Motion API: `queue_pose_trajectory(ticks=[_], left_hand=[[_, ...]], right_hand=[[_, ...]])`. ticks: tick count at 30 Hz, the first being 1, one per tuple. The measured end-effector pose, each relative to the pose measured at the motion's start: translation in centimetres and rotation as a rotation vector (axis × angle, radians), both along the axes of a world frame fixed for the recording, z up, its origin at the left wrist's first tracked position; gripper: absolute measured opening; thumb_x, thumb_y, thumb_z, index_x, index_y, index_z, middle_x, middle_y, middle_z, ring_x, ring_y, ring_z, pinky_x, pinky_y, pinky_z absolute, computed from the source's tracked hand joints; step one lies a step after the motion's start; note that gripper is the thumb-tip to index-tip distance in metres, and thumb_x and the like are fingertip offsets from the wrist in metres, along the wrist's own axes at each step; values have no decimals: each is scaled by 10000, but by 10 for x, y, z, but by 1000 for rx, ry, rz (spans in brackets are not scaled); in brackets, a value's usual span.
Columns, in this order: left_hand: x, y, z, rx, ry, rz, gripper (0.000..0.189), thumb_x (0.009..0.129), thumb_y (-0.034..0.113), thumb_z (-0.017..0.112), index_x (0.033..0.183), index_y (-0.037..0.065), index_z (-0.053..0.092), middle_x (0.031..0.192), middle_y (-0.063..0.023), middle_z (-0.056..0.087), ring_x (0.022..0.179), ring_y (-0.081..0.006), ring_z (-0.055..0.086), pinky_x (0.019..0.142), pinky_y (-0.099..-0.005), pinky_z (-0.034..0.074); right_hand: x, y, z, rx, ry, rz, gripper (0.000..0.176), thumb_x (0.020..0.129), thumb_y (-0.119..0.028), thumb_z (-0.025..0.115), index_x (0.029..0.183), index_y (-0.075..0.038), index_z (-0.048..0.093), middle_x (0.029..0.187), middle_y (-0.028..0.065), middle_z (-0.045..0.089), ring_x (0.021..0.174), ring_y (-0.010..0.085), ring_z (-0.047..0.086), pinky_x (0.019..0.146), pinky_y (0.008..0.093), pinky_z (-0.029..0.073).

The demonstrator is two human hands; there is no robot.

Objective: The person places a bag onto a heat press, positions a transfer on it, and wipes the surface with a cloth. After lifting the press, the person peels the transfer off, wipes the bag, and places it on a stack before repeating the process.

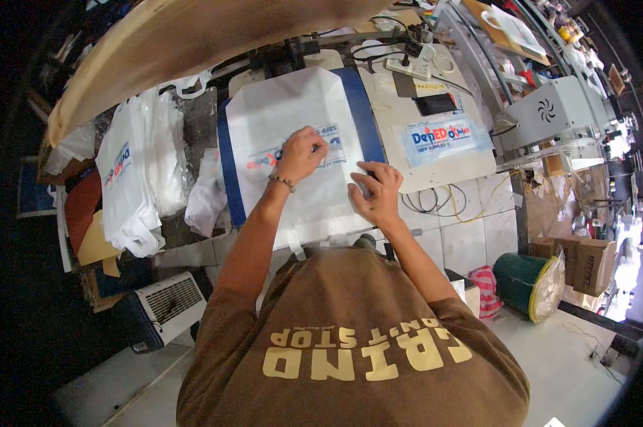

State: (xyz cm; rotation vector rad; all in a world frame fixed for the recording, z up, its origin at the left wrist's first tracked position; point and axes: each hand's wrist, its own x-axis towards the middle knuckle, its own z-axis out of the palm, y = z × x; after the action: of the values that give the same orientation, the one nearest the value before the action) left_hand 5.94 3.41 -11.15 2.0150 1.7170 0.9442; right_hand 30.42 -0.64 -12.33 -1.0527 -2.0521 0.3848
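Observation:
A white bag (293,199) lies flat on a blue board (364,121) in front of me. Across its middle is a clear printed film strip (261,164) with red and blue lettering. My left hand (304,153) rests on the strip, its fingers curled and pressed together; whatever they may hold is too small to name. Over the bag's right edge is my right hand (377,191), fingers spread and bent, holding nothing. The bag's handles point toward my body.
White bags (129,171) are piled at the left. At the right lie printed film sheets (446,140), a black phone-like item (435,104) and a power strip (408,68). A large curved brown panel (193,43) overhangs the far side.

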Motion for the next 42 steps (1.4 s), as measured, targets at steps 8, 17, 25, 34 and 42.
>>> queue_pose_trajectory(ticks=[8,17,25,34,42], left_hand=[[-11,8,-8,45,-134,104,103,847,118,676,802,33,710,903,-105,664,849,-319,662,778,-400,541],[-46,25,-5,117,-54,157,105,856,96,665,788,16,674,894,-117,643,810,-314,662,721,-405,528],[-68,36,-5,153,-77,184,88,850,64,684,799,-6,665,878,-138,628,790,-308,649,712,-390,530],[-99,48,-6,205,-14,138,107,847,77,660,765,8,656,863,-159,627,786,-341,649,723,-424,533],[-44,31,10,133,-166,52,96,842,104,694,808,16,679,875,-112,642,772,-289,669,710,-383,544]], right_hand=[[0,0,-1,-5,1,1,233,765,-220,780,982,-136,767,1218,35,669,1186,255,559,1039,480,317],[0,1,2,-8,4,9,236,768,-213,779,989,-133,758,1221,38,659,1192,264,548,1041,480,304],[-2,1,0,-2,-12,-5,243,757,-210,778,986,-133,752,1215,39,664,1187,265,552,1046,474,305],[-4,0,4,16,-12,-23,229,741,-183,786,963,-133,758,1199,37,679,1174,252,571,1030,454,324],[-4,-2,4,21,-15,-30,230,734,-183,788,957,-137,752,1209,33,678,1159,246,574,1017,449,327]])
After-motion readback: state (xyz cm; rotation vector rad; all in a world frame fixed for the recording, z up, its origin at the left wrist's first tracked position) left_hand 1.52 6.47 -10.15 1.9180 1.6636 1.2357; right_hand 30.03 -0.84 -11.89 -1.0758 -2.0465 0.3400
